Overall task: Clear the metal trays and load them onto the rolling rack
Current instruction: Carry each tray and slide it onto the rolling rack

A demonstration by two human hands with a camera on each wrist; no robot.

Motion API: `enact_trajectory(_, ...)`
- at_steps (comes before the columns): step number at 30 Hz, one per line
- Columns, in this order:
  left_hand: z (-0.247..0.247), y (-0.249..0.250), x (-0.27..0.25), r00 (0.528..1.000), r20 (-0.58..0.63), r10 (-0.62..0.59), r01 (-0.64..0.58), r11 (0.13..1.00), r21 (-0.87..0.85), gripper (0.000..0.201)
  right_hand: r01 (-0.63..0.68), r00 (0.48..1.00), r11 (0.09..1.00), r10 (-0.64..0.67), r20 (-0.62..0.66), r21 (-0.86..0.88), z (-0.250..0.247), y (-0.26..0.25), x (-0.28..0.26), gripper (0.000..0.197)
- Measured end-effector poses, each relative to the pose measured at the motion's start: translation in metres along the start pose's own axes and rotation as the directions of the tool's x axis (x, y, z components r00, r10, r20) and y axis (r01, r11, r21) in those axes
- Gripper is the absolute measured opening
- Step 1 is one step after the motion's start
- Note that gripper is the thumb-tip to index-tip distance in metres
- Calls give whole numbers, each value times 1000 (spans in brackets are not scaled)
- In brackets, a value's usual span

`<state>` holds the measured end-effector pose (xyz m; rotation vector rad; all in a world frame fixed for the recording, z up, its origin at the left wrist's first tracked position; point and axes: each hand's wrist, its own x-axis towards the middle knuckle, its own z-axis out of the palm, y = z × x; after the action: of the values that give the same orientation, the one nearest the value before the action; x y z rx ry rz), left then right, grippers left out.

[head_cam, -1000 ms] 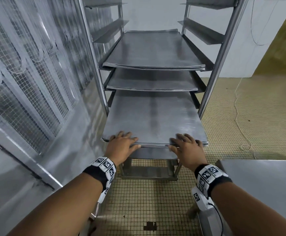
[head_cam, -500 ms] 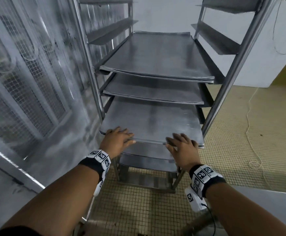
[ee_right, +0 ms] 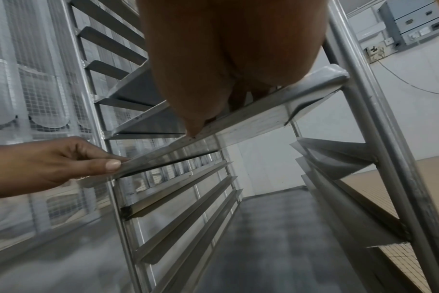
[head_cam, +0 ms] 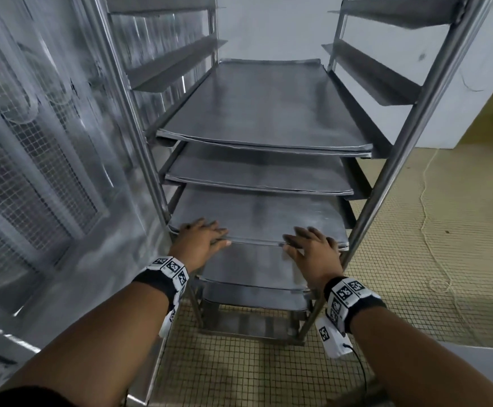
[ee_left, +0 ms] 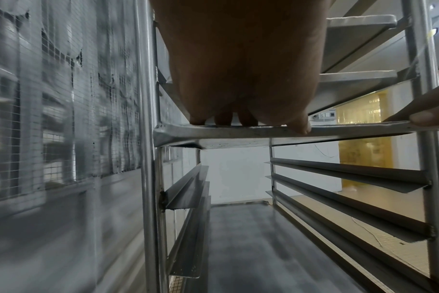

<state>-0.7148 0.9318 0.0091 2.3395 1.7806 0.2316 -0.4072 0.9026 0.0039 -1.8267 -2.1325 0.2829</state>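
Note:
A flat metal tray (head_cam: 257,215) lies on the rolling rack's (head_cam: 400,136) third occupied level, its front edge almost level with the front posts. My left hand (head_cam: 201,239) rests on the tray's front left edge, fingers spread flat on top and thumb along the rim (ee_left: 238,131). My right hand (head_cam: 312,248) lies the same way on the front right edge, its thumb against the rim (ee_right: 251,119). In the right wrist view the left hand (ee_right: 50,158) has its thumb pressed to the tray's lip. Neither hand wraps round the tray.
Two trays (head_cam: 262,107) (head_cam: 257,168) sit on rails above, and more trays (head_cam: 254,271) below. A mesh-panelled steel wall (head_cam: 33,171) stands close on the left. A steel table corner (head_cam: 488,351) is at lower right. A cord (head_cam: 424,201) trails over the tiled floor.
The tray has slid deeper into the rack with both hands following its front edge. My view has moved closer to the rack.

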Motion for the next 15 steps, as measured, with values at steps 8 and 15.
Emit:
enact_trajectory(8, -4, -5, 32, 1000, -16, 13, -13, 999, 50, 57, -17, 999, 1000, 17, -28, -12, 7, 10, 35, 44)
enact_trajectory(15, -7, -9, 51, 1000, 2, 8, -8, 998, 68, 77, -33, 998, 999, 32, -59, -13, 11, 13, 51, 41)
